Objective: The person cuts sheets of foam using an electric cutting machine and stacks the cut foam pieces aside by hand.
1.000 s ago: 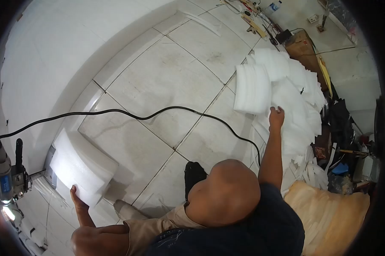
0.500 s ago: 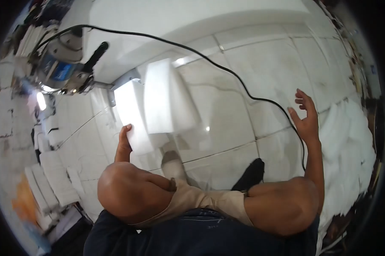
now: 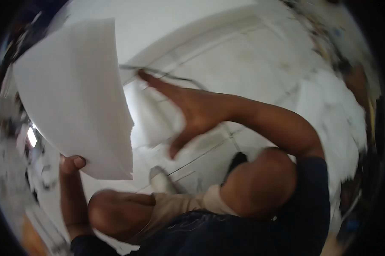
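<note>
A thick stack of white foam sheets (image 3: 75,94) is held up at the left by my left hand (image 3: 72,164), whose thumb lies over its lower edge. The stack's right side shows layered, uneven edges. My right hand (image 3: 179,111) reaches across to the right of the stack, thumb and fingers spread wide, with nothing in it. Behind the gap between thumb and fingers, another white foam block (image 3: 152,119) rests low near the floor, blurred.
A black cable (image 3: 175,77) runs behind my right hand. On the tiled floor (image 3: 243,55) at the right lies a large pile of white foam sheets (image 3: 328,119). A bright lamp (image 3: 31,137) shines at the left, beside blurred clutter. My feet are below.
My left hand has lifted a foam stack up and toward the camera. My right hand has swung from the right side to the middle, still open. The power tool at the left is now hidden.
</note>
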